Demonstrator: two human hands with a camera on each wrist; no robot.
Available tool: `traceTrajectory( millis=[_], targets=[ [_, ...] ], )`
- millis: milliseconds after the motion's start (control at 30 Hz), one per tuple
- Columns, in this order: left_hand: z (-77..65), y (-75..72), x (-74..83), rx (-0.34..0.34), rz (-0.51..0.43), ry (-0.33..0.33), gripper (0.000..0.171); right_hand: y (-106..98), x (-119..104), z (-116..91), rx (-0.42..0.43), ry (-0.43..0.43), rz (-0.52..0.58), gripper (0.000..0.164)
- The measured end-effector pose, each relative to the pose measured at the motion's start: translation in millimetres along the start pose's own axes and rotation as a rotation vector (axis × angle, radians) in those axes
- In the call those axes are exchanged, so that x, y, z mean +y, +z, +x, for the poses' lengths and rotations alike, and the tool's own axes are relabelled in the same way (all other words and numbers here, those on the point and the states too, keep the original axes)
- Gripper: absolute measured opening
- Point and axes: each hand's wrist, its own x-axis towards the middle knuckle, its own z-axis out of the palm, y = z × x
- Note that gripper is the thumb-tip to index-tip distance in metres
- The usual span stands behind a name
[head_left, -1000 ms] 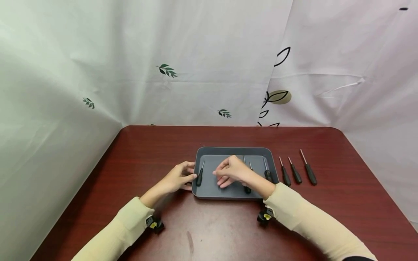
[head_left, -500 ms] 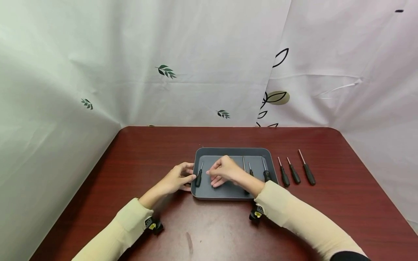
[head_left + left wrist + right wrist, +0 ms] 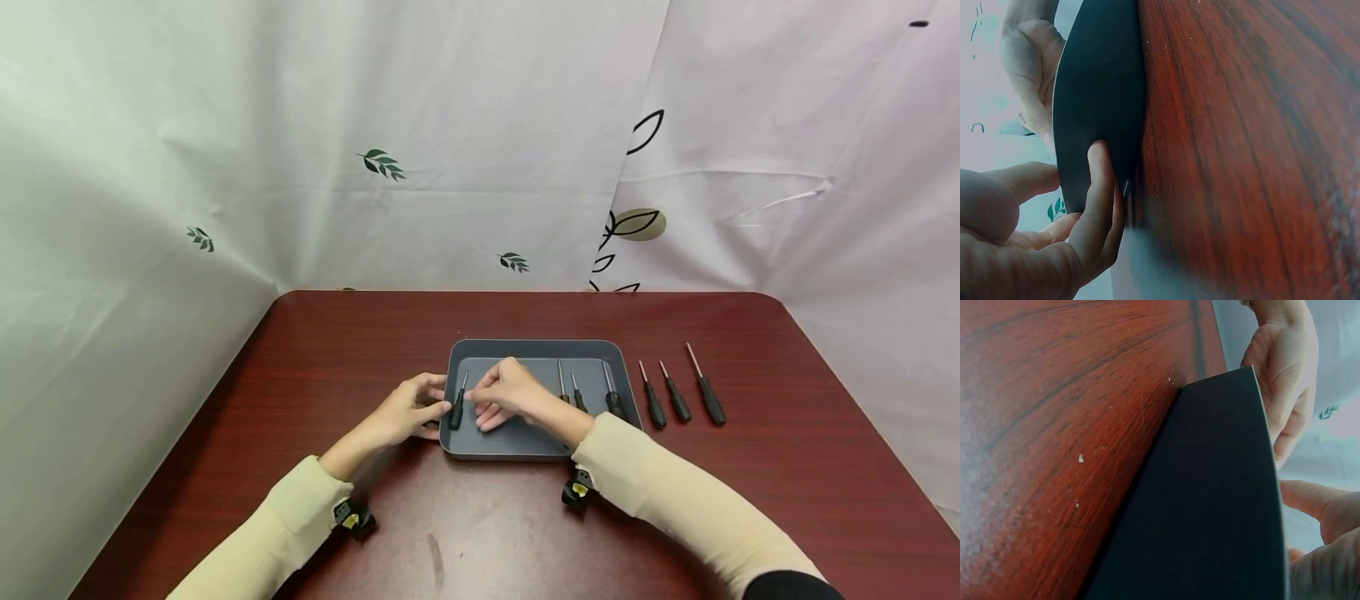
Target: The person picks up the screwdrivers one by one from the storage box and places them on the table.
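A dark grey rectangular tray (image 3: 540, 348) sits on the table in the head view. My left hand (image 3: 401, 411) grips its left wall, the thumb over the rim and the fingers against the outside, as the left wrist view also shows. Just inside that wall lies a small black-handled screwdriver (image 3: 457, 410), its shaft pointing away from me. My right hand (image 3: 504, 395) reaches over the tray, its loosely bent fingertips close beside this screwdriver and nothing seen in them. Several more screwdrivers lie in the tray's right half, including one with a thick handle (image 3: 614, 403); my right forearm partly covers them.
Right of the tray, three black-handled screwdrivers lie in a row on the table: a short one (image 3: 656, 408), another short one (image 3: 678, 402) and a longer one (image 3: 710, 400). The reddish-brown table (image 3: 360, 333) ends at a white patterned curtain (image 3: 450, 208).
My right hand has moved left across the tray, up to the screwdriver by the left wall. My left hand stays on the tray's wall, and the screwdrivers lie as before.
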Motion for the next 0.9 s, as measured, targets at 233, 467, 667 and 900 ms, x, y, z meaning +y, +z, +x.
traceTrajectory(
  millis=[233, 467, 667, 900],
  targets=[
    [0.0, -0.2, 0.5, -0.002, 0.007, 0.006, 0.050, 7, 2, 7, 0.026, 0.010, -0.008, 0.018],
    [0.9, -0.2, -0.9, -0.011, -0.008, 0.008, 0.051, 15, 3, 11, 0.050, 0.005, -0.020, 0.014],
    [1.6, -0.2, -1.4, -0.011, -0.003, 0.012, 0.052, 19, 3, 14, 0.064, 0.001, -0.055, 0.015],
    [2.1, -0.6, -2.5, -0.010, -0.001, 0.019, 0.051, 23, 7, 18, 0.067, -0.011, -0.100, 0.016]
  ],
)
